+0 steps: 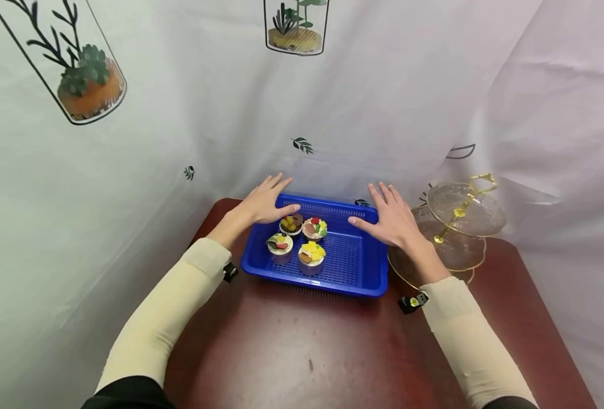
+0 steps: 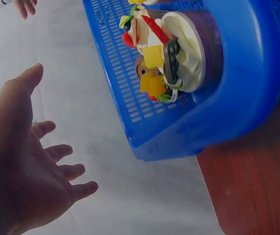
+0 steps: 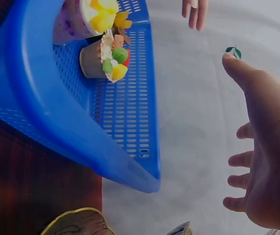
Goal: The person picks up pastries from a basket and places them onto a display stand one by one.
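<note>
A blue plastic basket (image 1: 350, 284) stands on the table with several fruit-topped dessert cups in its left half. Yellow cubes top the front right cup (image 1: 311, 258); the front left cup (image 1: 280, 249) carries cream and fruit slices. Behind them sit a cup with red and green fruit (image 1: 315, 228) and a dark-topped cup (image 1: 291, 224). My left hand (image 1: 265, 203) hovers over the basket's back left corner, fingers spread. Over the back right corner my right hand (image 1: 392, 218) is held the same way. Both wrist views show the hands apart from the basket, holding nothing.
A tiered glass stand (image 1: 466, 210) with gold rims and a gold handle stands right of the basket, partly behind my right forearm. The reddish-brown table (image 1: 302, 346) extends toward me. A pale printed cloth (image 1: 220, 102) hangs behind the table and at its sides.
</note>
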`<state>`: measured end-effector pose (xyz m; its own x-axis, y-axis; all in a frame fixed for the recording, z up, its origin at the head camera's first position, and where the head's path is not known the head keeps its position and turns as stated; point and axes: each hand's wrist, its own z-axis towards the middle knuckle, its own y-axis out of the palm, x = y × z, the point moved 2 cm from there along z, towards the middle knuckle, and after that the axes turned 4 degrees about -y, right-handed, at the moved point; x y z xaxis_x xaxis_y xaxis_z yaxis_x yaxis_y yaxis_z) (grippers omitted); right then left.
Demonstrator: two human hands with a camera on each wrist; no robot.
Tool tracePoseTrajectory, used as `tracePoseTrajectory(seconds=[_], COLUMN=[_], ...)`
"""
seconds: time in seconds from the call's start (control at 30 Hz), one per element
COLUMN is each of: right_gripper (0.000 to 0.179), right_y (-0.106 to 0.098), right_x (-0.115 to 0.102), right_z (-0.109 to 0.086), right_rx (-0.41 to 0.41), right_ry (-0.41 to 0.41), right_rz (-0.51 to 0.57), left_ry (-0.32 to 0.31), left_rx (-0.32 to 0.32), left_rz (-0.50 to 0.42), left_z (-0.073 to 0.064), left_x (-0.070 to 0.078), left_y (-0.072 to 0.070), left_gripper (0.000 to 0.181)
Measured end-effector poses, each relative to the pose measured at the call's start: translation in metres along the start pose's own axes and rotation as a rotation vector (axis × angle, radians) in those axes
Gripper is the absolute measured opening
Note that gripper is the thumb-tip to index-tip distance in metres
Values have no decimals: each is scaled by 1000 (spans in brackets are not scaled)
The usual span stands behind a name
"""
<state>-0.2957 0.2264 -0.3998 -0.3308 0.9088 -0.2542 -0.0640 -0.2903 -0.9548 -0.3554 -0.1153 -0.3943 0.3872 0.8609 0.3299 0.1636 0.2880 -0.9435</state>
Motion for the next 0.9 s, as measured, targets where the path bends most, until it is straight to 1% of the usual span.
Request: tracePoseTrajectory(seconds=[0.1, 0.2, 0.33, 0.4, 0.53, 0.6, 0.77, 0.83, 0.9], right_gripper=[111, 110, 110, 109, 106, 105, 101, 100, 100], right_y=[3, 6, 14, 20, 32, 40, 64, 72, 80], right_x=[-1, -3, -8, -11, -21, -25, -38, -44, -47], right_z=[-1, -1, -2, -2, 1, 4, 14, 18, 23], right_rx=[6, 0, -19, -26, -30, -39, -92, -99, -84], right_ry=[-10, -20, -22, -21, -21, -19, -10, 4, 24], right_rz=[8, 19, 53, 83, 150, 189, 326, 377, 411], left_ry=[-10, -30, -40, -51, -107, -140, -228, -260, -289], left_rx=[3, -3, -11, -12, -9, -18, -70, -80, -86], left_rz=[-35, -93, -174, -190, -245, -324, -574, -652, -744], left_z=[2, 2, 2, 3, 2, 2, -1, -2, -2], left_x=[-5, -12, -22, -29, -44, -51, -67, -72, -76], left_y=[-1, 0, 5, 9, 15, 19, 33, 39, 45], left_gripper=[92, 92, 91, 91, 92, 92, 91, 90, 90])
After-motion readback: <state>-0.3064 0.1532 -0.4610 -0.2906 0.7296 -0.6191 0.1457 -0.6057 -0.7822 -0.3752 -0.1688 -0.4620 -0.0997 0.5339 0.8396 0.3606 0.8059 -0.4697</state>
